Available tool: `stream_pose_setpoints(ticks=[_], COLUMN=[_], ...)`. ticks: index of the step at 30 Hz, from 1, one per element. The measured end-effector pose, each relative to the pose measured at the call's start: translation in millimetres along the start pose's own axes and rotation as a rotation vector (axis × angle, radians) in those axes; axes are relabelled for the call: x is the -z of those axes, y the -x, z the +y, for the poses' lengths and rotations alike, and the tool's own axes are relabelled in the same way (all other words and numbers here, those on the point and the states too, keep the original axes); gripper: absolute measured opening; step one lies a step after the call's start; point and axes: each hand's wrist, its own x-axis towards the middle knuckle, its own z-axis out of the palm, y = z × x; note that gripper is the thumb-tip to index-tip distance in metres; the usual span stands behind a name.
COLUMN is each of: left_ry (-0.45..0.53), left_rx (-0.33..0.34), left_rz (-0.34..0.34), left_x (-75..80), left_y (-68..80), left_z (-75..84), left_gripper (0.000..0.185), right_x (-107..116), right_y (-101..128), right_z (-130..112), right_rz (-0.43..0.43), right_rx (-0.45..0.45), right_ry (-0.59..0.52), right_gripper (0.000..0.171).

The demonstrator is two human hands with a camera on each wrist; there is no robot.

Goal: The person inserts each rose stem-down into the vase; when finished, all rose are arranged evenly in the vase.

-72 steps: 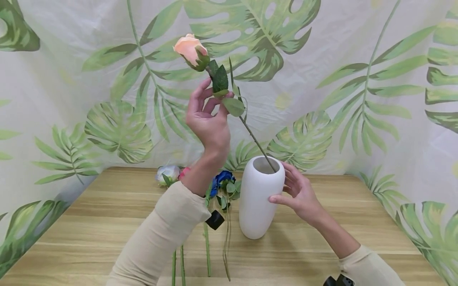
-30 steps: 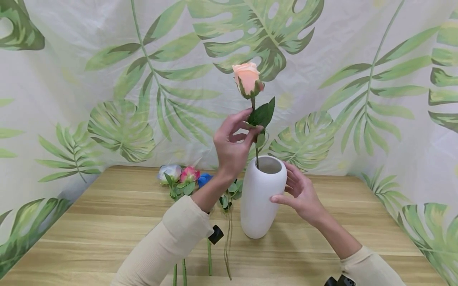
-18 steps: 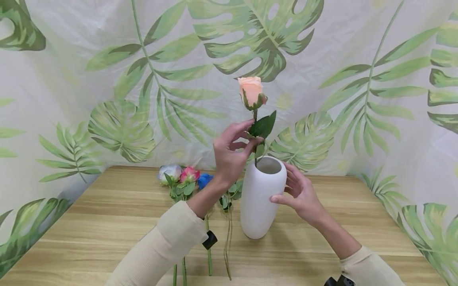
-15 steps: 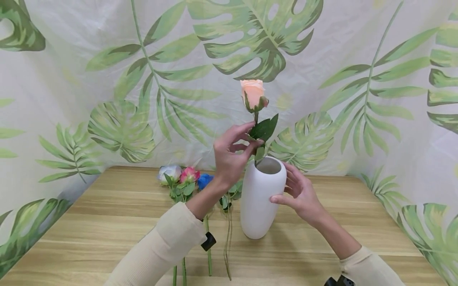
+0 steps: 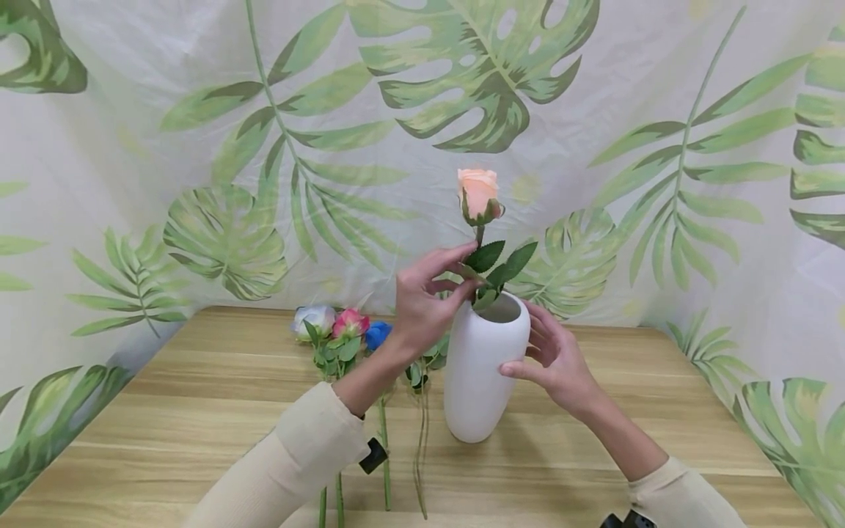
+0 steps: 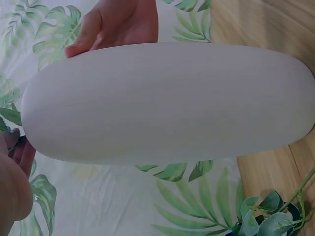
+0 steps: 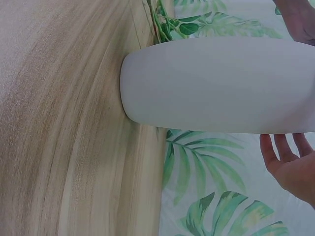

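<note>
My left hand point(image 5: 422, 308) pinches the peach rose point(image 5: 478, 194) just under its leaves, at eleven o'clock of the white vase point(image 5: 485, 367) mouth, its stem already inside; I should lower it straight and release gently; my right hand point(image 5: 554, 359), fingers spread, steadies the vase at three o'clock, upright on the wooden table point(image 5: 198, 411).

Left hand point(image 5: 422, 297) raised, fingertips apparently pinching; right hand point(image 5: 557, 359) open, fingers spread.
</note>
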Motion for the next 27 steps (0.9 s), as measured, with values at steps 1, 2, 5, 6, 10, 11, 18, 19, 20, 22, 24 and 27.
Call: stream_pose_setpoints(ticks=[1,2,5,6,10,11,18,19,20,22,24,27], left_ry=[0.008,0.018,0.035,0.037,0.008,-0.002,-0.043,-0.044,-0.044,-0.049,-0.056,-0.078], left_rx=[0.018,0.036,0.076,0.087,0.117,0.121,0.108,0.106,0.104,0.104,0.107,0.110], left_rz=[-0.009,-0.018,-0.048,-0.061,-0.105,-0.113,-0.139,-0.142,-0.146,-0.157,-0.168,-0.193], left_x=[0.5,0.9,2.3,2.7,4.0,4.3,4.2,4.2,4.2,4.7,5.8,8.1], left_y=[0.4,0.6,1.3,1.5,3.1,3.7,5.4,5.3,5.3,5.8,6.8,8.9], left_z=[0.8,1.6,3.3,3.7,3.7,3.4,2.5,2.2,1.9,1.1,0.1,-1.5], left_gripper=[0.042,0.043,0.044,0.045,0.047,0.047,0.047,0.047,0.047,0.046,0.044,0.043], right_x=[0.0,0.1,0.2,0.3,0.5,0.5,0.9,0.8,0.7,0.6,0.5,0.4], right_y=[0.0,0.0,-0.2,-0.3,-0.2,-0.1,0.0,0.0,-0.1,0.1,0.3,0.4], right_z=[-0.1,-0.2,-0.3,-0.2,0.2,0.3,0.6,0.5,0.5,0.3,0.3,0.6], right_rz=[0.000,0.000,-0.002,-0.003,-0.005,-0.005,-0.005,-0.005,-0.005,-0.004,-0.003,-0.001], right_rx=[0.000,0.000,-0.001,-0.001,-0.002,-0.003,0.002,0.003,0.002,0.002,0.000,0.002], right_ry=[-0.001,-0.001,-0.003,-0.005,-0.010,-0.010,-0.003,-0.004,-0.004,-0.006,-0.009,-0.016], right_gripper=[0.079,0.079,0.079,0.078,0.078,0.078,0.078,0.078,0.078,0.078,0.078,0.078])
